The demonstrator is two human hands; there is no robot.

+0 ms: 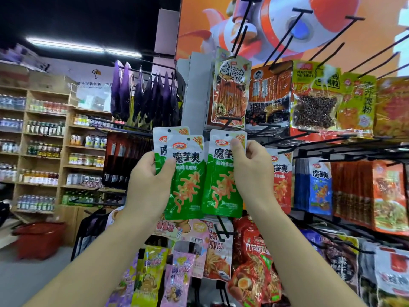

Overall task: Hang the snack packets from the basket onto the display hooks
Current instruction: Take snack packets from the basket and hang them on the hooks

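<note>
Green-and-white packet pair (187,180), overlapped, clamped in left grip (150,185); matching single packet (221,185) clamped in right grip (252,173); red basket (39,238) on floor (33,280), well apart.

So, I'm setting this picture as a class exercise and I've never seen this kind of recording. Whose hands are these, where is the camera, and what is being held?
There is no machine here: a person works with two bare hands. The single picture comes from a camera worn on the person's head, looking forward and down, so the arms reach in from the bottom. The left hand grips two green snack packets, fanned one behind the other. The right hand pinches a third green packet near its top. In front stands a display rack of black hooks, many already hung with other snack packets. None of the three green packets is on a hook yet. Low on the left, a red basket sits on the floor, with shelves of bottles behind it.
</note>
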